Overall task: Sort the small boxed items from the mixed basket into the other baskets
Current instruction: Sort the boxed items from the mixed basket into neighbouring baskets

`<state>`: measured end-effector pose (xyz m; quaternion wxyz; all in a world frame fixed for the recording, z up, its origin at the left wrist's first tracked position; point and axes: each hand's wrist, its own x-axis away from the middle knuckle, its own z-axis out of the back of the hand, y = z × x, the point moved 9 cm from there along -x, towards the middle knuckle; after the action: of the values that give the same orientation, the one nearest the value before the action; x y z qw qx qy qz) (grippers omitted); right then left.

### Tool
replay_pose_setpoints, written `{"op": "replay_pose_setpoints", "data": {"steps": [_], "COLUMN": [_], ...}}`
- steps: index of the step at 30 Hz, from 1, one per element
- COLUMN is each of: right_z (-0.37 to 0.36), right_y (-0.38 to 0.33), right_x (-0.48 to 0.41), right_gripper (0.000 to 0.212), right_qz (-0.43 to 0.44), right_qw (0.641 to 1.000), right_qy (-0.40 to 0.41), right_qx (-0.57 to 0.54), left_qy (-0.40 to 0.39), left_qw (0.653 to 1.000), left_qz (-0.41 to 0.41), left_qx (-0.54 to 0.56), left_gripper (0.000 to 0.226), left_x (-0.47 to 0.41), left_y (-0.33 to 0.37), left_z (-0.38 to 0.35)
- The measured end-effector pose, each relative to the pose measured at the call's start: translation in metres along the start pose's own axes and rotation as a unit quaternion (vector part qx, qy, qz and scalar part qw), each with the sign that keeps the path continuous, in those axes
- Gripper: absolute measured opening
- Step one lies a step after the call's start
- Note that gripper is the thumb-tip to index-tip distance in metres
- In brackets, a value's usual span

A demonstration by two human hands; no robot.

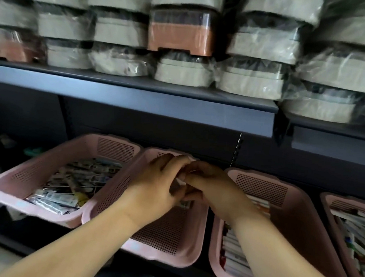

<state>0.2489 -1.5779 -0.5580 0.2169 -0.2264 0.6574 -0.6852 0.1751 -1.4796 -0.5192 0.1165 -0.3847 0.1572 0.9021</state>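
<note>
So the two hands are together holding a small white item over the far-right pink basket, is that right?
Not quite. The head view shows the left hand and right hand together holding the small white item over the second pink basket from the left instead.

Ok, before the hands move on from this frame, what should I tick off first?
1. Item held: left hand and right hand both pinch a small white item between them. Ok.
2. What the item is: fingers hide most of it. Cannot tell.
3. Hands over a basket: they are above the second basket from the left. Ok.
4. Room there: much of its mesh floor shows bare. Ok.
5. Other baskets free of the arms: leftmost basket is uncovered; the right forearm crosses the third basket. Not ok.
6. Right destination: the item's print is unreadable. Cannot tell.
</note>
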Motion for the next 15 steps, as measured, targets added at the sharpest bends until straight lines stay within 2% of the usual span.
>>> {"op": "replay_pose_setpoints", "data": {"steps": [2,5,7,10,12,15], "right_z": [-0.009,-0.021,-0.022,-0.028,-0.044,-0.071], "right_y": [0.001,0.006,0.015,0.028,0.040,0.057], "right_x": [-0.007,-0.019,-0.031,-0.044,-0.050,-0.056], "right_gripper": [0.018,0.021,0.016,0.011,0.008,0.006], "right_qz": [0.000,0.004,0.009,0.027,0.033,0.031], "right_qw": [1.000,0.998,0.986,0.943,0.916,0.860], "right_qy": [0.000,-0.002,0.014,0.019,-0.023,-0.080], "right_qx": [0.022,0.065,0.167,0.330,0.398,0.503], "left_qy": [-0.029,-0.088,-0.148,-0.183,-0.222,-0.307], "left_qw": [0.999,0.993,0.980,0.965,0.958,0.928], "left_qz": [0.020,0.040,0.092,0.166,0.183,0.197], "left_qx": [0.018,0.074,0.094,0.082,0.017,-0.083], "left_gripper": [0.067,0.067,0.067,0.050,0.035,0.017], "left_x": [0.004,0.008,0.014,0.026,0.033,0.052], "left_y": [-0.009,-0.018,-0.040,-0.082,-0.105,-0.133], "left_z": [-0.002,-0.003,-0.006,-0.002,-0.001,-0.011]}}
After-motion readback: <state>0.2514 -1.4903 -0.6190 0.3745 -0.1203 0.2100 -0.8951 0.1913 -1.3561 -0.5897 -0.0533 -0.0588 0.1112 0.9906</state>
